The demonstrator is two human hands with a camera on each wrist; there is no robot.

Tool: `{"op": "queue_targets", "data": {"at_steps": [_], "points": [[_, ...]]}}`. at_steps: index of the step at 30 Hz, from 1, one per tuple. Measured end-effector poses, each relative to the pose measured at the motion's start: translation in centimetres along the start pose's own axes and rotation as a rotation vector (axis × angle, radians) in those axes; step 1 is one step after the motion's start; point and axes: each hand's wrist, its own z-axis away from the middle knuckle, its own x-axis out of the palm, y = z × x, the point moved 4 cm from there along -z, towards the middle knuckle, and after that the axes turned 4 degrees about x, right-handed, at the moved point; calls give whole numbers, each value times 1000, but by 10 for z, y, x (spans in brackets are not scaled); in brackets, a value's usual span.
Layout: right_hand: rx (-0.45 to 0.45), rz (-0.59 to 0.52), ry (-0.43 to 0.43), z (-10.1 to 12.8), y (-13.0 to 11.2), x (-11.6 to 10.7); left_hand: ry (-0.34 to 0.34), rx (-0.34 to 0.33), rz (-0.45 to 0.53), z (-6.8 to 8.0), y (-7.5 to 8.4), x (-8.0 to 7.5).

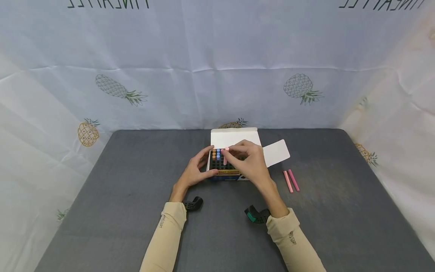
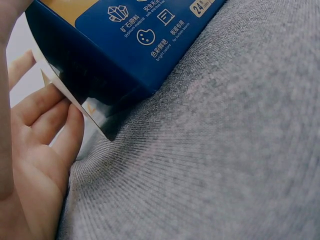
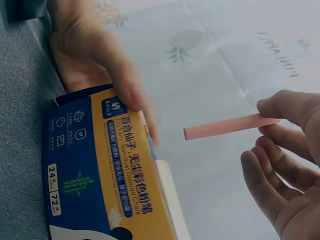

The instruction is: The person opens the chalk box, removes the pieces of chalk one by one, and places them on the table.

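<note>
A blue and yellow chalk box (image 1: 225, 176), its label clear in the right wrist view, stands open on the table. Inside is a black grid of holes holding several orange and blue chalk sticks (image 1: 218, 154) at its left end. My left hand (image 1: 193, 174) grips the box's left end, thumb at the front edge; in the left wrist view its fingers (image 2: 45, 107) lie against a white side flap (image 2: 75, 97). Between thumb and fingertips my right hand (image 1: 253, 160) pinches a pink chalk stick (image 3: 225, 126), held over the grid with its lower end pointing down.
Two more chalk sticks, one light pink (image 1: 288, 182) and one deeper pink (image 1: 293, 180), lie right of the box on the grey table (image 1: 136, 196). The box's white lid (image 1: 234, 136) stands raised behind it, and a white side flap (image 1: 276, 152) spreads right.
</note>
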Motion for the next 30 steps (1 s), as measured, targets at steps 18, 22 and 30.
{"op": "queue_targets", "data": {"at_steps": [18,22,30], "points": [[-105,56,-46,13,-17,-9,7,-11,-7,1,0,-1],[-118,59,-64,16,-19,-11,7,-11,-7,1,0,-1],[-94,12,-133,23,-19,-16,6,-2,-3,0,2,0]]}}
